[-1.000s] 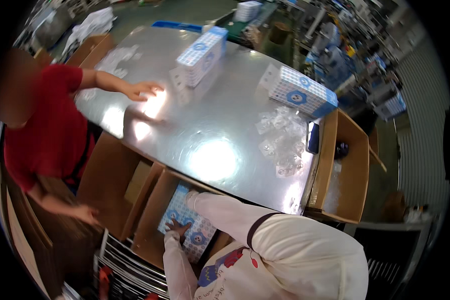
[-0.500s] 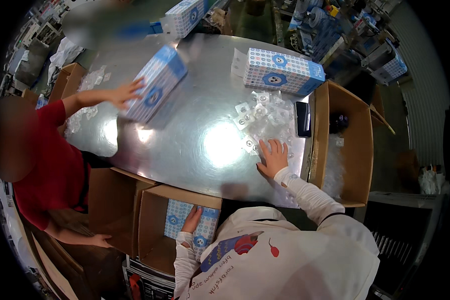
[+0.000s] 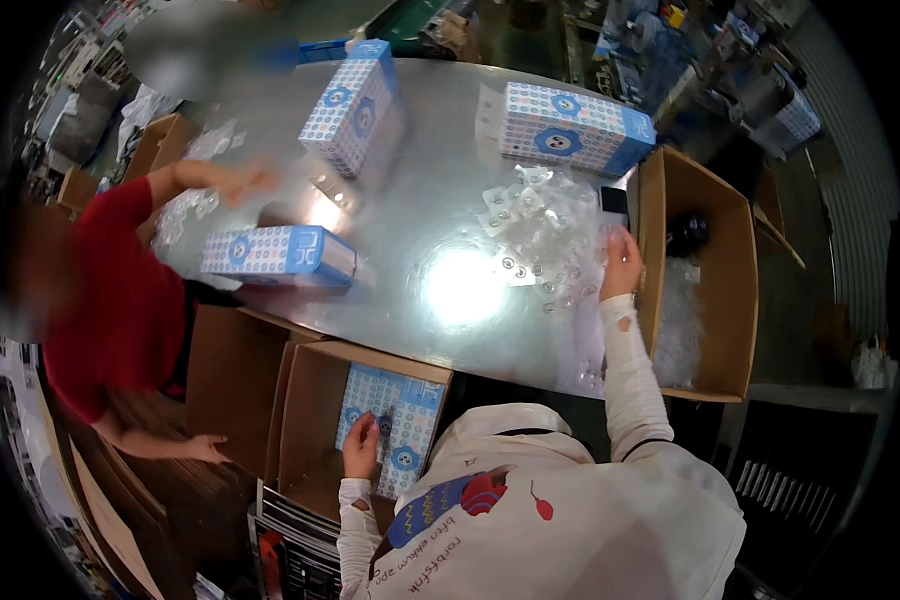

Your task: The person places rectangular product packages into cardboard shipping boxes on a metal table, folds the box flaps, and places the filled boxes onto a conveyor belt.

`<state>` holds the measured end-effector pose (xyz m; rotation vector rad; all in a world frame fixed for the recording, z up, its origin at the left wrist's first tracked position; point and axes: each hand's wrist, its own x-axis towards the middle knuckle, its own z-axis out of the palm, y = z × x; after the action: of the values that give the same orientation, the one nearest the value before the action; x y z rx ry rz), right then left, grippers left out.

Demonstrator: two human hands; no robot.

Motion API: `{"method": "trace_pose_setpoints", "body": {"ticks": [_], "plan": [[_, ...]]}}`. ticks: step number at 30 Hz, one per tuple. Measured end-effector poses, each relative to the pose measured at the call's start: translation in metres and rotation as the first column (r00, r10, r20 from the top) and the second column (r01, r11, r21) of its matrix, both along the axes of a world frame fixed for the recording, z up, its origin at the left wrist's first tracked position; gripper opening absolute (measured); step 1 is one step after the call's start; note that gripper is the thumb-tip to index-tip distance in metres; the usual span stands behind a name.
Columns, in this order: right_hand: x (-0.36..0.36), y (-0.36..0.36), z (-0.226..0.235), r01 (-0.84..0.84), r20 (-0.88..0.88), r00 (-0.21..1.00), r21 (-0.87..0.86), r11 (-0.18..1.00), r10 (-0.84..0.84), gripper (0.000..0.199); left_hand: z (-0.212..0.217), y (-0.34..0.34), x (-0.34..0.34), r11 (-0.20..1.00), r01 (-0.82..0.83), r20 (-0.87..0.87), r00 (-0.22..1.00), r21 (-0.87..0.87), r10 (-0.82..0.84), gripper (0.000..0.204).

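My left hand [image 3: 361, 449] is over an open cardboard box [image 3: 310, 465] by my lap, its fingers drawn together. Right at the fingertips is a small greyish clear piece [image 3: 384, 425], against the blue-and-white patterned packs [image 3: 406, 400] in the box. My right hand [image 3: 621, 264] is at the right end of the metal table, fingers bent, between a heap of small clear plastic pieces [image 3: 540, 225] with dark round marks and another cardboard box [image 3: 705, 385]. Whatever lies under its fingertips is hidden. Just beyond them lies a dark phone [image 3: 614, 200].
Patterned packs stand on the table [image 3: 440, 180]: one far right [image 3: 580, 125], one far left [image 3: 355, 110], one near left [image 3: 270, 250]. At the left, a person in a red sleeve [image 3: 120, 225] reaches over the table. The right-hand box holds clear film [image 3: 680, 320].
My right hand has moved right, off the clear pieces to the table's end. My left hand has lifted slightly from the packs. The co-worker's pack has left their hand; another pack stands nearer.
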<state>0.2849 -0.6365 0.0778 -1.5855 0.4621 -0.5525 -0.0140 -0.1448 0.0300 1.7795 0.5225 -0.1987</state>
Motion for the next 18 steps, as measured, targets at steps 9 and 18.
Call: {"method": "trace_pose_setpoints", "body": {"ticks": [9, 18], "plan": [[-0.095, 0.259, 0.108, -0.873, -0.090, 0.079, 0.475, 0.113, 0.993, 0.032, 0.155, -0.048, 0.070, 0.829, -0.130, 0.263, 0.912, -0.544, 0.315, 0.041], [-0.108, 0.324, 0.124, -0.877, -0.076, -0.233, 0.448, -0.176, 0.969, 0.038, 0.118, 0.009, -0.014, 0.690, -0.483, 0.149, 0.751, -0.539, 0.643, 0.015]]}}
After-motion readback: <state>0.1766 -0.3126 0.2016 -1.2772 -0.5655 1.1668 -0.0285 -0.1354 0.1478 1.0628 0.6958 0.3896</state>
